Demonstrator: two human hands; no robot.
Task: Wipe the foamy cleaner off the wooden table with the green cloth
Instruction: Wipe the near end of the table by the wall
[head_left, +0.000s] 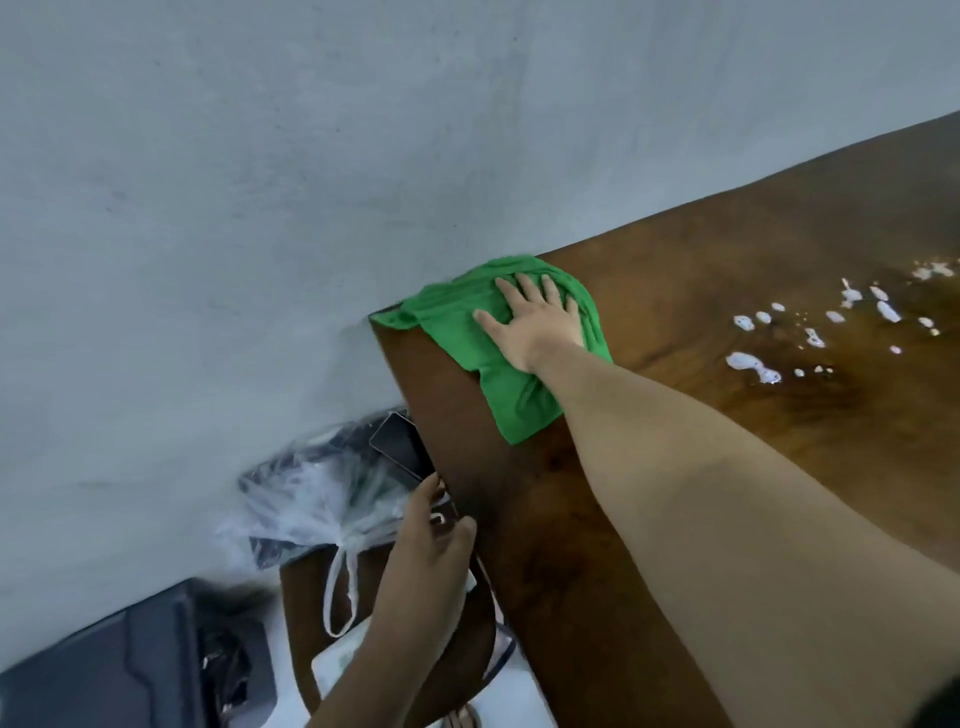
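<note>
Head view: one green cloth (452, 332) lay at the far-left corner of the wooden bench (675, 291) under the right hand (535, 322), fingers spread flat on it. Roughly twenty white foam blobs (748, 361) sat well to its right. The left hand (431, 551) curled its fingers round one dark phone (400, 449) beside the bench edge, above one clear plastic bag (311, 504).

Pale grey-blue wall (260, 156) behind; a clear plastic bag (311, 509) on a brown seat (304, 623); dark grey case (104, 670) lower left.
</note>
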